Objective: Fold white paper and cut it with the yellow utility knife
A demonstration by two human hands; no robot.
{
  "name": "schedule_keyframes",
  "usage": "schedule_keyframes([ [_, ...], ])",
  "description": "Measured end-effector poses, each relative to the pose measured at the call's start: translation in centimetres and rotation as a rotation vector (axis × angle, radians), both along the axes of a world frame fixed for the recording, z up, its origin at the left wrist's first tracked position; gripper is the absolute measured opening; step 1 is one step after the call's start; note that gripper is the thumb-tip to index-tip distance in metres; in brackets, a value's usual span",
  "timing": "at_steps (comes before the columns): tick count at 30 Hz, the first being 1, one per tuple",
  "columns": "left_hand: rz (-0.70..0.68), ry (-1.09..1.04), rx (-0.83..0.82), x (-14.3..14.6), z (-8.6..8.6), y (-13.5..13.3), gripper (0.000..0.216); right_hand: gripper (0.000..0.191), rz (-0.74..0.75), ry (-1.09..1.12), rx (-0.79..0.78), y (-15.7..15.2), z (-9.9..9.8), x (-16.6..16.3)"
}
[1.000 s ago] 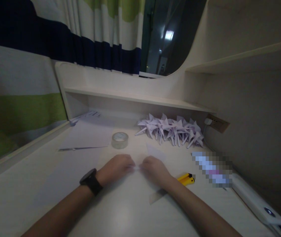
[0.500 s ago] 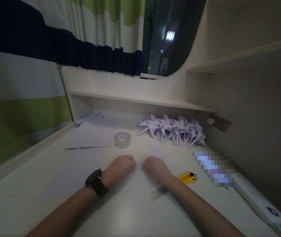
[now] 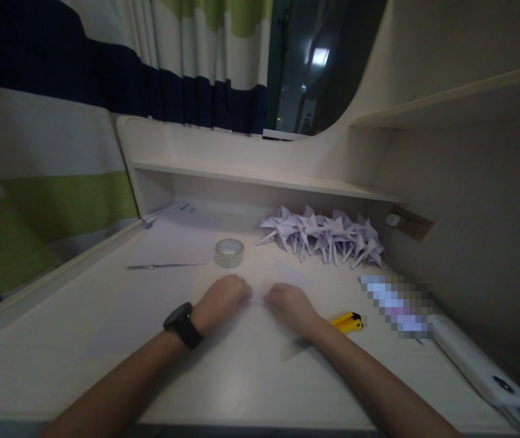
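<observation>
My left hand point(image 3: 222, 300), with a black watch point(image 3: 182, 324) on its wrist, and my right hand point(image 3: 290, 307) rest side by side on the pale desk point(image 3: 232, 377). Their fingers are curled and pinch a small piece of white paper point(image 3: 290, 273) that lies flat between them; a corner of it sticks out beyond my right hand. Most of the paper under the fingers is hidden. A roll of clear tape point(image 3: 229, 252) stands just beyond my left hand.
A row of several folded paper cranes point(image 3: 324, 234) lies at the back under the shelf. A yellow utility knife point(image 3: 346, 322) and a clear ruler point(image 3: 294, 350) lie by my right wrist. White sheets point(image 3: 171, 246) lie at the back left. A white device point(image 3: 474, 368) lies at right.
Both hands stay pinched together on the paper. The view has shifted a little, so the desk's things sit slightly further right and higher in the picture.
</observation>
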State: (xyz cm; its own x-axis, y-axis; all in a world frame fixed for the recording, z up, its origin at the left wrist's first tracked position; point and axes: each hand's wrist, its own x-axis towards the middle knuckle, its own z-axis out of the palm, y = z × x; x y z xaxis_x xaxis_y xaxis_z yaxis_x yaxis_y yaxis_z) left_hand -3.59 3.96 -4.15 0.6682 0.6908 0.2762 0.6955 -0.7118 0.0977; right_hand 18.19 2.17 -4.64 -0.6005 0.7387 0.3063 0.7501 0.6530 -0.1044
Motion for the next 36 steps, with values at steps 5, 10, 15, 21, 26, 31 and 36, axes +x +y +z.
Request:
schedule_keyframes([
  [5,-0.024,0.055,0.071,0.3,0.8,-0.5,0.016,0.016,-0.021,0.000,-0.009,0.0,0.1,0.1],
  [10,-0.024,0.113,0.068,0.3,0.8,-0.7,0.015,0.016,-0.035,-0.026,-0.025,-0.1,0.5,0.0],
  [15,-0.036,0.107,0.085,0.3,0.7,-0.8,0.016,0.017,-0.041,-0.024,-0.039,-0.1,0.6,0.0],
  [21,-0.061,0.066,0.078,-0.3,0.7,-0.3,0.019,0.021,-0.041,-0.030,-0.052,0.1,0.9,0.3],
  [26,-0.088,0.026,0.004,-1.2,0.4,0.9,0.022,0.018,-0.039,-0.060,-0.054,0.3,1.1,0.5],
  [31,-0.109,-0.021,-0.053,-1.3,0.7,0.8,0.023,0.018,-0.027,-0.050,-0.023,0.5,1.0,0.7],
  [36,-0.170,-0.128,-0.147,-1.6,0.5,1.3,0.023,0.016,-0.035,-0.066,-0.015,0.8,0.7,0.8],
])
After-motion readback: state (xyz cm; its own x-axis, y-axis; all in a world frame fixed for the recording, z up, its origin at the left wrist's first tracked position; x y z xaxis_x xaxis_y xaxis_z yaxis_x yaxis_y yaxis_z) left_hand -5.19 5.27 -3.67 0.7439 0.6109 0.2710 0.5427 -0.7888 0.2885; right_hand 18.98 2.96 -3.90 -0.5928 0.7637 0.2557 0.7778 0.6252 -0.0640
